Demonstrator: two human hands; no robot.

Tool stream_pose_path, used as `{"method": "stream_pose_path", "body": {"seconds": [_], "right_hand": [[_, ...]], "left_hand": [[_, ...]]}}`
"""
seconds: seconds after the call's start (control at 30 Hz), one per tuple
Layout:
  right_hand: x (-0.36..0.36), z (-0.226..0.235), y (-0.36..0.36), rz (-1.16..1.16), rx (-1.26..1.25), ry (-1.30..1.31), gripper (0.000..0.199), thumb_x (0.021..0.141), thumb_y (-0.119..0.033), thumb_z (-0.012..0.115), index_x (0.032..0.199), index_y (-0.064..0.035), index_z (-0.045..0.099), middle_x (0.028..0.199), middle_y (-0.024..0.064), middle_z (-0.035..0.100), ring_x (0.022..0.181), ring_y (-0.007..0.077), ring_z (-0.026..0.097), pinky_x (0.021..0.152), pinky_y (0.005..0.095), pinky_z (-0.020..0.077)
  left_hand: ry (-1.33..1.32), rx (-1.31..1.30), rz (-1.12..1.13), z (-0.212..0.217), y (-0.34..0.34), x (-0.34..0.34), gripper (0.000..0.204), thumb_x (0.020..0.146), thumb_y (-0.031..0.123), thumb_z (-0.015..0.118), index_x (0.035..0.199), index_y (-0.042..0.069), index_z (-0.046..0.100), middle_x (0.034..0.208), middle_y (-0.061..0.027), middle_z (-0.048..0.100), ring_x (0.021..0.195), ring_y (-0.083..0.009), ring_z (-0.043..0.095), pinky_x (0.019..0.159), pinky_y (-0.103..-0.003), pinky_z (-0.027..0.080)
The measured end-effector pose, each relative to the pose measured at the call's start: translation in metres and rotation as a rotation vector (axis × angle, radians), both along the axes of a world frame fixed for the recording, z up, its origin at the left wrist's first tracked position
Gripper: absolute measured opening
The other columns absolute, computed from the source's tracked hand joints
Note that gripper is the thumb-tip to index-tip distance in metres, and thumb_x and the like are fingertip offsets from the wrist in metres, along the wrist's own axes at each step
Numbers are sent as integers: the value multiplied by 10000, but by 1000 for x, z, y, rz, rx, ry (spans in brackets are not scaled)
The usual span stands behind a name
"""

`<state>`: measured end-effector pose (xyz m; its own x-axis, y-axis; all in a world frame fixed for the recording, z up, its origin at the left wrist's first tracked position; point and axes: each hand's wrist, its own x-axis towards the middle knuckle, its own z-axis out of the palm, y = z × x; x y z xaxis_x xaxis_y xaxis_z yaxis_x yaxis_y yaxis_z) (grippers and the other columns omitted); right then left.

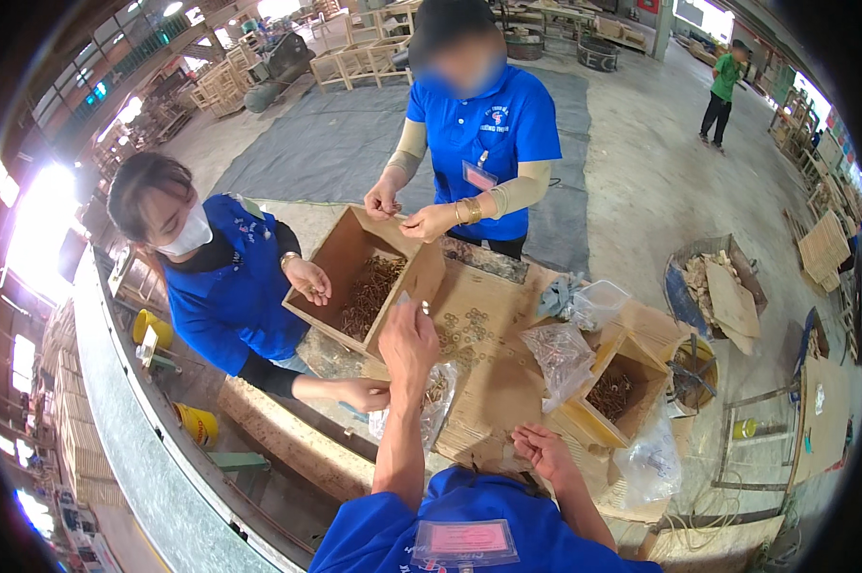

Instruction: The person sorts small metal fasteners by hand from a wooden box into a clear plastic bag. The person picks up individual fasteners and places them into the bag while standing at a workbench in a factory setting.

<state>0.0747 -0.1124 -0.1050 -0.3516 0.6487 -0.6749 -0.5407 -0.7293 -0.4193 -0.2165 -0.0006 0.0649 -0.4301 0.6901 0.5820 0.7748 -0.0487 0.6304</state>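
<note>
My left hand (410,342) reaches forward to the near right corner of a large open wooden box (429,272). Its fingers are closed, and a small pale or shiny piece shows at the tips, too small to name. Reddish-brown screws or bolts (372,294) lie heaped in that box. My right hand (542,449) is low over the cardboard (478,406), its fingers curled together; whatever they hold is hidden. Small metal rings like washers (469,328) are scattered between the hands and the box. Beside my left forearm lies a clear plastic bag (437,406) of small parts.
Across the box, a co-worker's hands (407,215) handle small pieces; another co-worker's hand (309,280) hovers at its left side. To the right stand a smaller wooden box (641,368) of similar hardware, clear bags (560,358), and a bin (715,286) of wood scraps.
</note>
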Motion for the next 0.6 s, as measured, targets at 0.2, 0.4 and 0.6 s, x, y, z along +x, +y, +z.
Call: {"method": "stream_pose_path", "body": {"seconds": [0.2,0.4,0.6], "right_hand": [[-2,-2,12,-13,7,67,248,933,20,533,1179,48,526,1188,202,601,1102,304,621,927,365,550],[0,-16,3,-79,8,-20,279,941,6,529,1218,33,502,1233,185,572,1129,285,600,949,374,534],[-11,-17,-8,27,-37,34,262,958,-20,521,1217,24,515,1201,174,595,1100,269,613,935,371,544]], "left_hand": [[104,-69,265,23,31,-68,208,877,104,559,1053,19,630,909,-198,648,816,-381,640,725,-460,497],[-67,-8,121,-11,-23,-35,153,899,104,562,988,14,647,802,-196,621,705,-360,624,622,-451,475],[214,-894,-155,-176,-105,-17,199,821,185,624,938,25,613,869,-236,613,792,-403,669,646,-497,530]]}}
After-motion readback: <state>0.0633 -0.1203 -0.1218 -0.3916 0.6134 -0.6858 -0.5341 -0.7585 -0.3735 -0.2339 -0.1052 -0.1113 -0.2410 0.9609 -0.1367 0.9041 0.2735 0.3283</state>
